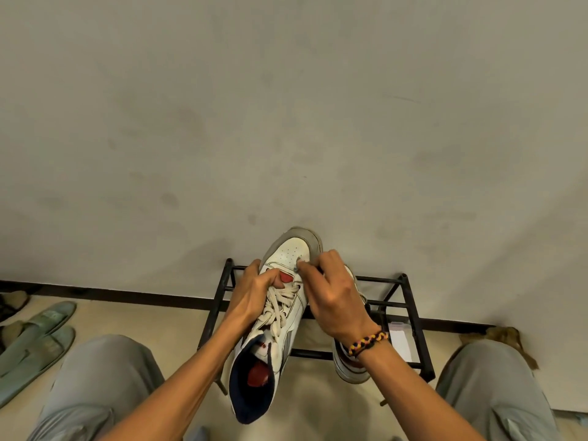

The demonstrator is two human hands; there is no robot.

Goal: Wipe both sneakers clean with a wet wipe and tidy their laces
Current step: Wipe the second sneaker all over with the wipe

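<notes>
Centre of the frame, low: a white sneaker (280, 300) held in the air, toe toward the wall (286, 106), heel opening toward the person. The left hand (254, 291) grasps its left side, thumb curled over the laces (280, 305) beside a red tongue patch. The right hand (334, 291) has its fingers curled at the toe box, pinching something small against the white leather; a wipe cannot be made out there. A braided bracelet (369, 340) circles the right wrist. The second sneaker (350, 366) sits just behind the right forearm, on a black metal rack (410, 313) against the wall. Green slippers (35, 342) lie at the left edge on the floor (178, 323). Grey-trousered knees (95, 377) fill the lower corners.
</notes>
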